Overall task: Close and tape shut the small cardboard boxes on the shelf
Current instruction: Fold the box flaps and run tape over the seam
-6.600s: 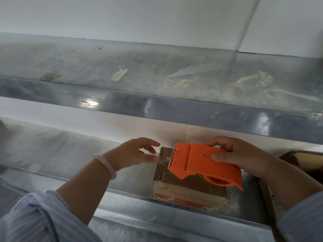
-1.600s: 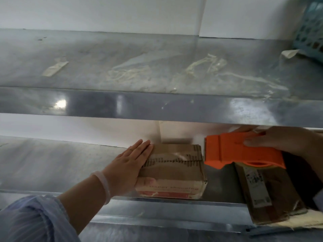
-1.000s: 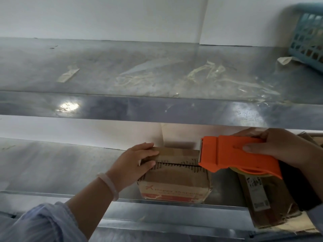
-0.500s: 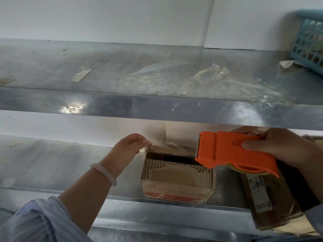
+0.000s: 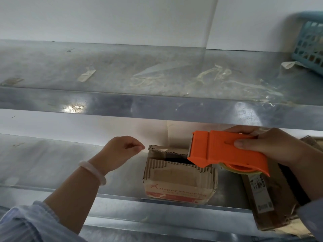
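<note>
Head: R hand grips dispenser, long axis L-R, pointing L; L hand curled, hold unclear.

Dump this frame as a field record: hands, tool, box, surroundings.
left hand: fingers curled, just left of the small box's back corner; cannot tell if it pinches tape
right hand: grips the orange tape dispenser
dispenser position: blade end over the box's right rear; contact unclear
box state: on the lower shelf near its front edge; dark gap between top flaps, not shut
upper shelf: old tape scraps; blue basket at far right
other: flat brown package right of the box
</note>
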`<action>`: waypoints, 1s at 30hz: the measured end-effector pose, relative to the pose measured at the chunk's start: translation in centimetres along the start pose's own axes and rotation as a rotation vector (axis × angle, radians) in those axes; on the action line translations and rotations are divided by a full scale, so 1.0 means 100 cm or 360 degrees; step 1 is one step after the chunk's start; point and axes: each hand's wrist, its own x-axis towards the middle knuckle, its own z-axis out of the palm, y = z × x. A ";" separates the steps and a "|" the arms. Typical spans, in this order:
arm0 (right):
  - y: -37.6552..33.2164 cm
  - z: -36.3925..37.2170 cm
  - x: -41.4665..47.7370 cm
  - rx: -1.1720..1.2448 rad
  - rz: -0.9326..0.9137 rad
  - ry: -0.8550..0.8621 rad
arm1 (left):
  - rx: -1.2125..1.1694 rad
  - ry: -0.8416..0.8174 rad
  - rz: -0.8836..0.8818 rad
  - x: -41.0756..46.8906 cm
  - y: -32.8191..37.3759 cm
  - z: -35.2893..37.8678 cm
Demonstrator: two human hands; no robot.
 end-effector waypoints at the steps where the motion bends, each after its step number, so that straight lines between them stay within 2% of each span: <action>1: -0.002 0.002 0.001 -0.0021 -0.0002 -0.0034 | -0.0191 0.0014 -0.0065 -0.002 -0.004 -0.004; 3: -0.003 0.005 0.004 -0.0039 -0.0005 -0.0082 | -0.0480 0.0051 -0.0207 -0.006 -0.012 -0.012; 6: -0.004 0.011 0.012 -0.0045 -0.0007 -0.0116 | -0.0666 0.0093 -0.0320 -0.010 -0.022 -0.025; 12: -0.012 0.027 0.029 -0.0051 -0.0027 -0.0095 | -0.1130 0.0155 -0.0251 -0.011 -0.021 -0.052; 21: -0.002 0.045 0.043 -0.0224 -0.0134 -0.0070 | -0.1071 0.0177 -0.0428 -0.016 -0.042 -0.045; 30: -0.007 0.051 0.050 -0.0428 -0.0082 -0.0169 | -0.1024 0.0211 -0.0517 -0.014 -0.051 -0.035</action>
